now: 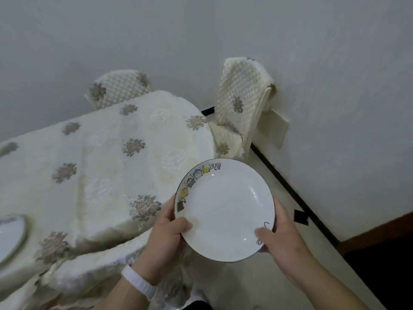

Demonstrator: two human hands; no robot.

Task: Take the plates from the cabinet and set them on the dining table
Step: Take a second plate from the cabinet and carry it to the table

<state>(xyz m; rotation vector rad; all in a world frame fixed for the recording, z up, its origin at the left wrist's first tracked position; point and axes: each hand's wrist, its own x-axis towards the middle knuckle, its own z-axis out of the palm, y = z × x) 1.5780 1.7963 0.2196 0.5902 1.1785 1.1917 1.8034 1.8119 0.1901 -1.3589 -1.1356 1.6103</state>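
Observation:
A white plate [224, 209] with small coloured cartoon figures along its upper left rim is held level in front of me, off the near right corner of the dining table [107, 157]. My left hand [166, 238] grips its left rim, thumb on top. My right hand [282, 240] grips the lower right rim, thumb on the rim. The table is covered by a cream cloth with grey-brown flower patterns. A second plate [11, 236] lies on the table at the far left edge of the view, partly cut off.
Two chairs in quilted cream covers stand beyond the table: one [118, 90] behind the far side, one [241, 108] at the right against the white wall. A dark baseboard [295, 198] runs along the wall. Pale floor lies between table and wall.

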